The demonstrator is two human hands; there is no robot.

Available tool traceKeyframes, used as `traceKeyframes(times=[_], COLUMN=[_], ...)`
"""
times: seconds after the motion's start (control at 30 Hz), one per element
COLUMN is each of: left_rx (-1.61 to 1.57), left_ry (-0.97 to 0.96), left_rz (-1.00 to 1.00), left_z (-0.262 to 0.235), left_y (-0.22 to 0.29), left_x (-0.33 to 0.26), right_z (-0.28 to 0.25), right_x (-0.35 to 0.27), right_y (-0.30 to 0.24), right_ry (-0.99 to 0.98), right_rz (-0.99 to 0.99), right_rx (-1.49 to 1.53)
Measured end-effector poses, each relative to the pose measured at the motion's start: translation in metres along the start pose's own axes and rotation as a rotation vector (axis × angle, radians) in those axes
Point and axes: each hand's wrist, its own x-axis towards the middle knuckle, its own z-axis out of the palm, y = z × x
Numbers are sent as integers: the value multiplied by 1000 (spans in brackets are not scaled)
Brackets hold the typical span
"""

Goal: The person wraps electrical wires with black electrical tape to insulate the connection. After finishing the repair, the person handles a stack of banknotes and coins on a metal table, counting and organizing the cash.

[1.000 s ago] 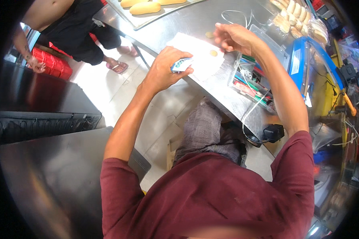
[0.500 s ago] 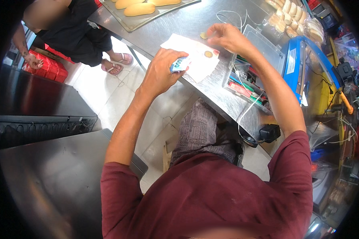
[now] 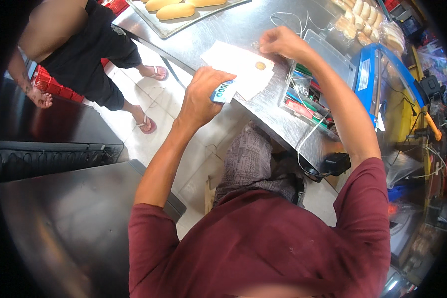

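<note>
My left hand [image 3: 203, 92] is closed around a folded blue banknote [image 3: 224, 92], which pokes out past the thumb near the table's front edge. On the metal table, white sheets of paper [image 3: 233, 62] lie just beyond that hand. A gold-coloured coin [image 3: 260, 65] rests on the papers. My right hand [image 3: 285, 42] is beside their far right corner, fingertips pinched down at a second coin [image 3: 256, 45], which is small and blurred.
A clear plastic box [image 3: 308, 102] with pens and a white cable stands right of the papers. A tray [image 3: 184, 25] of bread rolls is at the far left, bagged bread [image 3: 357, 22] at the far right. Another person [image 3: 92, 54] stands left of the table.
My right hand has lowered its fingertips onto the coin by the paper's corner. My left hand has turned, showing more of the banknote. The other person has stepped, one foot now nearer.
</note>
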Motion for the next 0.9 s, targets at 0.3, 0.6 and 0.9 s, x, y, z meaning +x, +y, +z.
traceKeyframes(times=[0.3,0.6,0.9], left_rx=[75,58,-14], left_ry=[-146,-158,-147], left_rz=[-58,31,57], left_z=[-7,-11,-17], left_y=[14,1,-10], left_x=[3,-10,-3], right_z=[2,8,6], right_x=[-10,1,-5], right_y=[-21,-10,-13], right_ry=[91,90,93], right_rz=[-59,-40,12], right_rx=[90,-123,-163])
